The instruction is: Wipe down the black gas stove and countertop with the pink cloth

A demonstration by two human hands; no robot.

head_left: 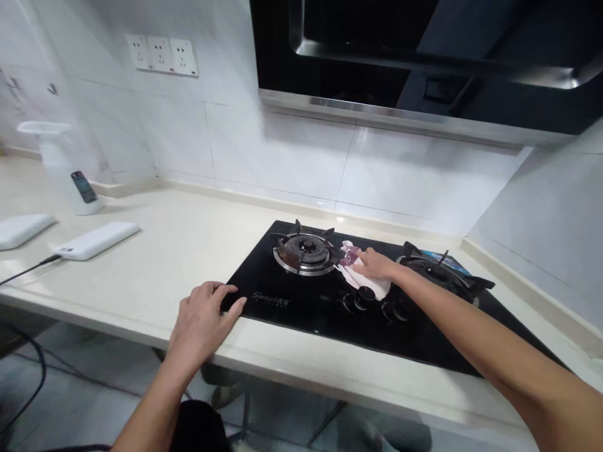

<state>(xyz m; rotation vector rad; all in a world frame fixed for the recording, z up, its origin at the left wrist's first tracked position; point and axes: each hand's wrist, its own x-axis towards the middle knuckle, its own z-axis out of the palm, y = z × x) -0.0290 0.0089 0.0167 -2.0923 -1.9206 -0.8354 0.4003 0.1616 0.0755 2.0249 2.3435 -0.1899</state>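
Observation:
Between the two burners of a black glass gas stove (311,307), my right hand (374,263) presses a white and purple cloth (365,280) onto the surface, its fingers closed over it. The left burner (306,248) is just left of the cloth. My right forearm crosses in front of the right burner (436,270) and hides part of it. A control knob (365,296) shows at the cloth's front edge. My left hand (202,314) rests at the stove's front left corner, thumb and fingers apart, holding nothing.
A white spray bottle (63,169) stands at the back left of the pale countertop (188,232). Nearer lie a white power bank (97,240) with a black cable and another white device (23,230). A black range hood (424,69) overhangs the stove; wall sockets (161,54) are upper left.

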